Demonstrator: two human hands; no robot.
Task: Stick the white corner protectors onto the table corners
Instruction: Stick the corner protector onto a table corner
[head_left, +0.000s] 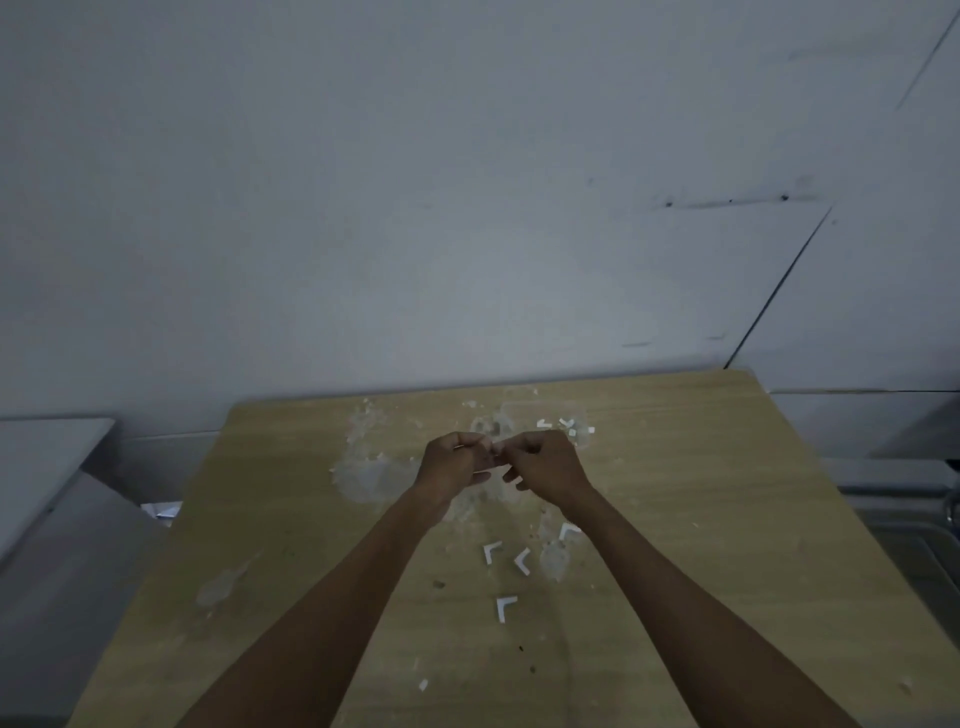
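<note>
White corner protectors lie loose on the wooden counter (727, 519), each a small L-shaped piece. One (492, 552) opens toward the person's right and near side; just beside it another (522, 561) points its bend to the left; a third (505, 608) lies nearer the person, its arms running right and toward them. A fourth (568, 530) sits just by the right forearm. More white bits (566, 427) cluster near the far edge. Above the counter's middle, the left hand (451, 464) and right hand (540, 462) meet fingertip to fingertip, fingers curled, pinching something too small and blurred to name. Pale scuffed patches (366, 475) mark the wood.
</note>
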